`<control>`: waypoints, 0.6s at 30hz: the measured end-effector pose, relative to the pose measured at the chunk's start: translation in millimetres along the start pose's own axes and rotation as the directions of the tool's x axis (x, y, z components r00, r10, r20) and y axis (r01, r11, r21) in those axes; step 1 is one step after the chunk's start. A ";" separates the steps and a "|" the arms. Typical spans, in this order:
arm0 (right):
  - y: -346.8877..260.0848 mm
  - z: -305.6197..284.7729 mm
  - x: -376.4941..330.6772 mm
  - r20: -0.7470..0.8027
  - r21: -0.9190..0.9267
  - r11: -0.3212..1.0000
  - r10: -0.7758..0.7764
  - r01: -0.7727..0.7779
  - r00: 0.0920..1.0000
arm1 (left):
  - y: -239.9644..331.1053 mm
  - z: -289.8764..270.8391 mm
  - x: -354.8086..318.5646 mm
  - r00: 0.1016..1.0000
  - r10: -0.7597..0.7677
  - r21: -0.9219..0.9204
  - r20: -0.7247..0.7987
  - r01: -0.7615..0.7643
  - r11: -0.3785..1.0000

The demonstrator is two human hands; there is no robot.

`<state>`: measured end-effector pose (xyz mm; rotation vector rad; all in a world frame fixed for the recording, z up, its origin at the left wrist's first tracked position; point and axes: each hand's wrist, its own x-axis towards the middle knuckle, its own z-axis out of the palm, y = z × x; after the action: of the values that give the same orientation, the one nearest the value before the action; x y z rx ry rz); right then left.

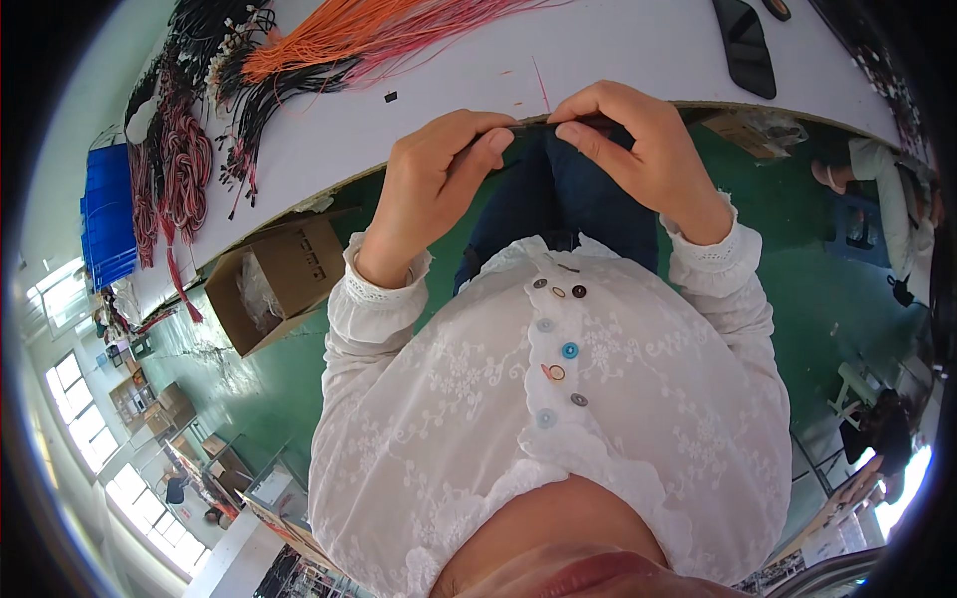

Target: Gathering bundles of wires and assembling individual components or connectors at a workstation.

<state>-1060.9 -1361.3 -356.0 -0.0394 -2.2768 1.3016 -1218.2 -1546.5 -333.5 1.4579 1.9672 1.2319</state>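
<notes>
At the table's front edge, my left hand (439, 164) and my right hand (648, 149) face each other, a short gap between their fingertips. Both have thumb and forefinger pinched together. A thin dark sliver shows at the fingers and in the gap, too small to make out. Just beyond the fingertips, a short red wire (540, 85) lies on the white table (449, 90). Left of it is a small black piece (391, 97). Farther back lies a big bundle of orange wires (329, 40), with pink and black wires beside it.
Red-and-black cable coils (186, 145) hang over the table's left end by a blue bin (107, 214). A dark phone-like slab (745, 48) lies at the back right. Below the table stands an open cardboard box (289, 269). Another person sits at right near a blue stool (857, 229).
</notes>
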 end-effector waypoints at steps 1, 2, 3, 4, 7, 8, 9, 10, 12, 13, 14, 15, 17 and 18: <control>-3.6 -1.7 2.7 0.017 -0.036 0.999 0.002 -0.001 1.000 | -0.8 0.5 -0.1 1.000 -0.002 0.000 0.001 0.002 1.000; -6.1 -1.8 4.7 0.033 -0.074 0.997 0.004 -0.001 0.999 | -2.1 1.0 0.9 0.999 0.039 0.015 0.002 -0.039 0.999; -7.2 0.2 5.6 0.033 -0.074 0.997 0.004 -0.001 0.999 | -2.9 1.7 1.1 0.997 0.081 0.031 0.004 -0.081 0.996; -8.5 2.8 6.7 0.043 -0.063 0.998 0.007 -0.005 0.999 | -2.9 2.9 0.4 0.997 0.080 0.031 0.003 -0.080 0.996; -9.5 12.2 9.4 0.020 -0.033 0.999 -0.003 0.003 1.000 | -2.2 5.4 -0.3 0.989 0.143 0.069 -0.028 -0.141 0.988; -8.6 14.8 9.5 -0.007 -0.013 1.000 -0.019 0.019 1.000 | -1.3 4.9 -0.2 0.991 0.126 0.069 -0.052 -0.122 0.990; -7.7 15.9 8.6 -0.008 -0.013 1.000 -0.018 0.018 1.000 | -0.9 4.5 -0.5 0.991 0.109 0.069 -0.077 -0.104 0.992; -6.8 16.5 7.3 -0.033 0.038 0.999 -0.011 0.012 0.999 | -2.7 3.4 -2.0 0.991 0.109 0.069 -0.075 -0.104 0.992; -6.4 14.7 3.9 -0.055 0.092 0.996 -0.005 0.010 0.998 | -7.6 -0.4 -7.0 0.990 0.073 0.047 -0.120 -0.067 0.997; -6.3 10.5 0.6 -0.030 0.076 0.996 0.045 -0.042 0.999 | -7.5 -0.5 -8.3 0.990 0.072 0.047 -0.120 -0.066 0.997; -7.3 7.5 -1.0 -0.006 0.056 0.994 0.094 -0.094 0.996 | -7.2 -0.2 -9.0 0.992 0.068 0.032 -0.106 -0.065 0.997; -9.8 7.4 0.2 -0.006 0.056 0.994 0.095 -0.095 0.995 | -6.9 0.4 -9.7 0.994 0.064 0.018 -0.092 -0.062 0.998; -14.4 8.7 3.1 0.016 0.013 1.000 0.011 -0.011 1.000 | -5.0 5.5 -9.2 0.990 0.111 0.050 -0.090 -0.107 0.993; -13.6 9.9 2.7 0.016 0.013 1.000 0.012 -0.012 1.000 | -4.4 7.3 -9.2 0.984 0.158 0.082 -0.087 -0.151 0.985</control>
<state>-1064.6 -1375.8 -347.8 -0.0383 -2.2846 1.3268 -1211.9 -1552.2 -342.7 1.6457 2.0128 1.3263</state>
